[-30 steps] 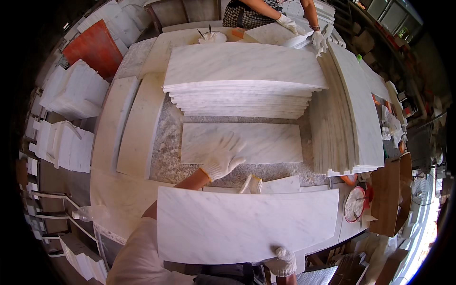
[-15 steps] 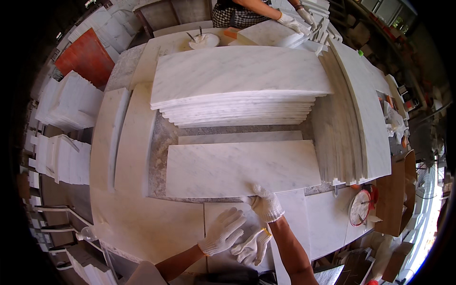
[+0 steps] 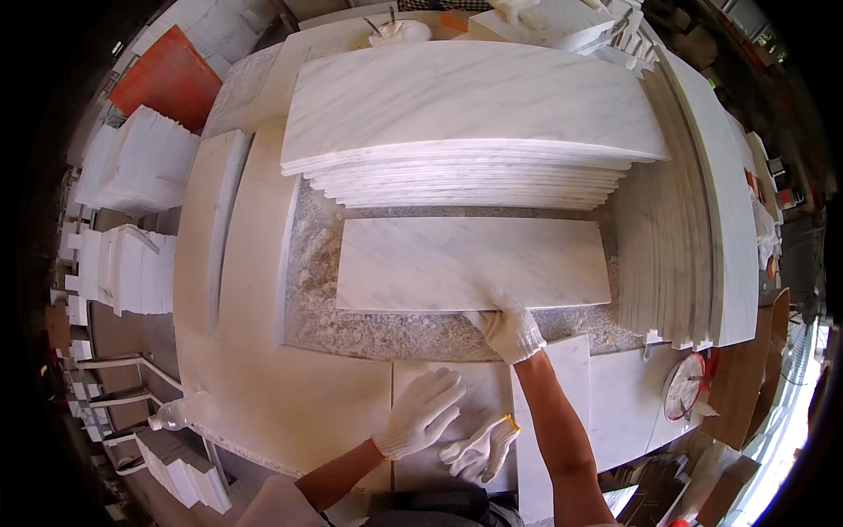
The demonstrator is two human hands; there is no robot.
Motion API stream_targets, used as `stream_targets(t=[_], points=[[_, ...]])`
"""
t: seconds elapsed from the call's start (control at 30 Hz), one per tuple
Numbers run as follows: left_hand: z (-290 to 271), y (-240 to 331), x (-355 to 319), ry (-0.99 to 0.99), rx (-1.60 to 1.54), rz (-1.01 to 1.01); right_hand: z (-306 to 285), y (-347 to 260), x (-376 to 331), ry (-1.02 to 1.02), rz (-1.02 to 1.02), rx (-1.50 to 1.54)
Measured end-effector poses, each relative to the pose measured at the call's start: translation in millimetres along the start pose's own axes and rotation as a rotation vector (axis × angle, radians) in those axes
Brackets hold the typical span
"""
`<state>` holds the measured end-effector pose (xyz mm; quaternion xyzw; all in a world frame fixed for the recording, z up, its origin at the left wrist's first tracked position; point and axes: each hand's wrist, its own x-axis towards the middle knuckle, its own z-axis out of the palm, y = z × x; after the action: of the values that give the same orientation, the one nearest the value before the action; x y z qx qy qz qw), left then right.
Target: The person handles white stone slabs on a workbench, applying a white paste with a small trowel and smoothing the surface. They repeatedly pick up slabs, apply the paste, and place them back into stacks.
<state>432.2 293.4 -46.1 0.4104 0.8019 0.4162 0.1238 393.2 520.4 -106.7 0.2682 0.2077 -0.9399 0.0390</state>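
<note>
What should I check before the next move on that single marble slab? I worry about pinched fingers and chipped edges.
1. Right hand on the near edge of the single marble slab: ok, gloved fingers rest on it.
2. Left hand on the slab: not ok, it hovers open over the near bench tiles.
3. Gloves on both hands: ok.
4. Spare glove lying loose on the bench by the left hand: not ok.
5. Slab flat on the speckled granite bed: ok.
6. Gap to the stacked slabs behind: ok, a strip of bed shows between.
</note>
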Motion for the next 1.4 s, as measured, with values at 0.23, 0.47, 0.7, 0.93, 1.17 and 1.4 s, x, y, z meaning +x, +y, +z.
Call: stream_targets(t=[0.23, 0.47, 0.7, 0.93, 1.17, 1.4], points=[[-61, -31, 49, 0.417, 0.514, -0.191, 10, -25, -7, 0.293, 0.329, -0.212], [-68, -82, 51, 0.275, 0.667, -0.27, 6, -29, -16, 0.243, 0.402, -0.294], [-65, -92, 39, 0.302, 0.587, -0.365, 33, -74, -90, 0.116, 0.126, -0.728], [-73, -78, 47, 0.262, 0.652, -0.245, -67, -61, -190, 0.542, -0.379, -1.0], [8, 6, 13, 0.128, 0.418, 0.132, -108, 54, -319, 0.913, -0.437, -1.945], [71, 74, -41, -0.341, 0.433, 0.611, -181, 121, -419, 1.071, -0.389, -2.017]])
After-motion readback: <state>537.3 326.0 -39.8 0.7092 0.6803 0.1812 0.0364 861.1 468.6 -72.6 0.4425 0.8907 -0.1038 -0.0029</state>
